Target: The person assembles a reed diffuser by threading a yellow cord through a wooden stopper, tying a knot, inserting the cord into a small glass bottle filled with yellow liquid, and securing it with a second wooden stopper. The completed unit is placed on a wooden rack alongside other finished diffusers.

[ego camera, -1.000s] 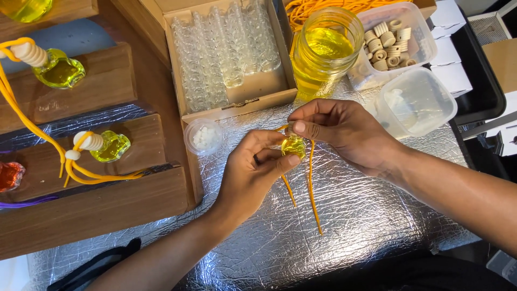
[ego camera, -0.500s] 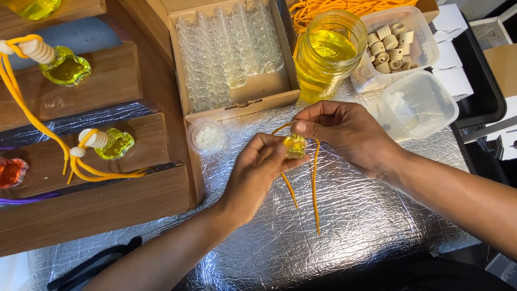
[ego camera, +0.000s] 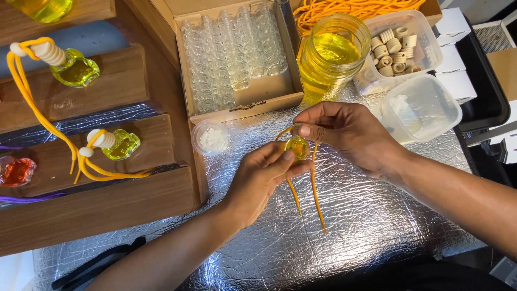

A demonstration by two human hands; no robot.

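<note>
since a second ago the small yellow-filled bottle [ego camera: 297, 147] has barely shifted — the left hand [ego camera: 262, 178] still pinches it from below, the right hand [ego camera: 347, 134] stays closed on the orange cord [ego camera: 314, 188] at its neck, so the tying looks unfinished. it hangs over crinkled silver foil sheeting [ego camera: 371, 215], near a jar of yellow liquid [ego camera: 329, 54] and a box of empty glass bottles [ego camera: 231, 54].

Crinkled shiny foil sheet [ego camera: 377, 215], matt wooden racks [ego camera: 107, 205], clear glossy glass jar [ego camera: 331, 48], plastic tubs [ego camera: 425, 105].
</note>
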